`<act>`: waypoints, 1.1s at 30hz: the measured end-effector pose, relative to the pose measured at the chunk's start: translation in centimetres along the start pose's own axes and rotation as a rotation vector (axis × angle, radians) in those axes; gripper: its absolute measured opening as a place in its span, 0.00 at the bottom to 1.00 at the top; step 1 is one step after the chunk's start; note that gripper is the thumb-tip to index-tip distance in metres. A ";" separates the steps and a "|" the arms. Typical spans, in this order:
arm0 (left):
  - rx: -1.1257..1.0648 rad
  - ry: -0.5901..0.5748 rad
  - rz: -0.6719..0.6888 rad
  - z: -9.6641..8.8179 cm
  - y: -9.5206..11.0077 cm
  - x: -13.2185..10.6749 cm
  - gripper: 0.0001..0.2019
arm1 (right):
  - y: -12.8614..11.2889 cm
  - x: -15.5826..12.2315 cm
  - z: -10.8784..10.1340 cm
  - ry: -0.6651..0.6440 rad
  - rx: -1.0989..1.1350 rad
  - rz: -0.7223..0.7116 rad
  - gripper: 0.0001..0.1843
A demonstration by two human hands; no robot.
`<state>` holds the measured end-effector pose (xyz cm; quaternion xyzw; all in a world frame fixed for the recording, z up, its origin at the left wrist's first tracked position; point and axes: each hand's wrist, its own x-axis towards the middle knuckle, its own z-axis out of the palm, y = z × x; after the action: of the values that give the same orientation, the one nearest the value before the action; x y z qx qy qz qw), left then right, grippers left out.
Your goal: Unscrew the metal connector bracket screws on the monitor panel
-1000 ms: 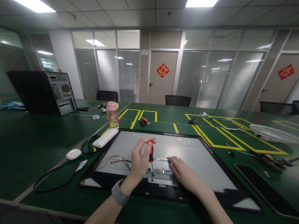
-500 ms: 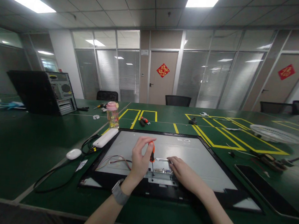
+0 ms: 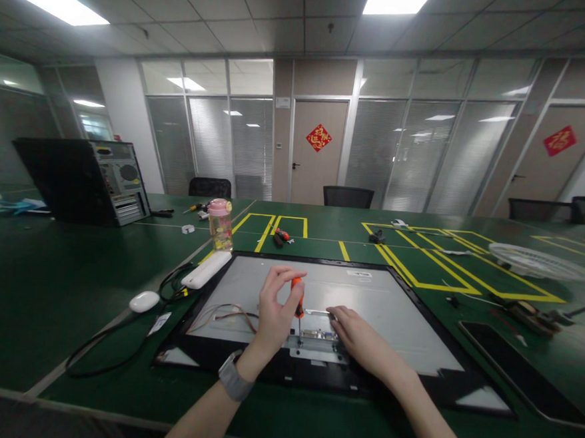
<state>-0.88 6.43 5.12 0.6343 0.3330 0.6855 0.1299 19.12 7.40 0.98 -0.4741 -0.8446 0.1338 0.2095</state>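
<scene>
An orange-and-black screwdriver (image 3: 298, 298) stands nearly upright in my left hand (image 3: 275, 306), gripped between thumb and fingers. Its tip meets the lower left part of a silver metal bracket (image 3: 319, 355) with a row of connector ports. My right hand (image 3: 357, 332) holds the bracket at its right side, fingers over its upper edge and the thumb hidden. The bracket sits on the grey back of a flat display panel (image 3: 391, 306) with a black frame, which lies on the table. Thin coloured wires (image 3: 231, 308) run over the panel left of my left hand.
A pink-lidded bottle (image 3: 220, 224), a white power strip (image 3: 207, 270) and a white oval mouse (image 3: 144, 301) with black cable are left of the panel. A phone (image 3: 522, 368) lies at right. Pliers (image 3: 280, 238) are behind; a computer case (image 3: 82, 181) stands far left.
The screwdriver's handle has turned slightly in my left hand, and the fingers have shifted a little. My right hand and the panel stay in place.
</scene>
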 end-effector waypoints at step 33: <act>-0.006 -0.028 -0.009 0.1 0.0 -0.1 0.08 | -0.3 -0.1 -0.3 -0.011 -0.001 0.012 0.20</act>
<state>-0.81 6.39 5.06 0.6420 0.3319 0.6770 0.1392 19.06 7.13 1.36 -0.4784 -0.8431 0.1370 0.2038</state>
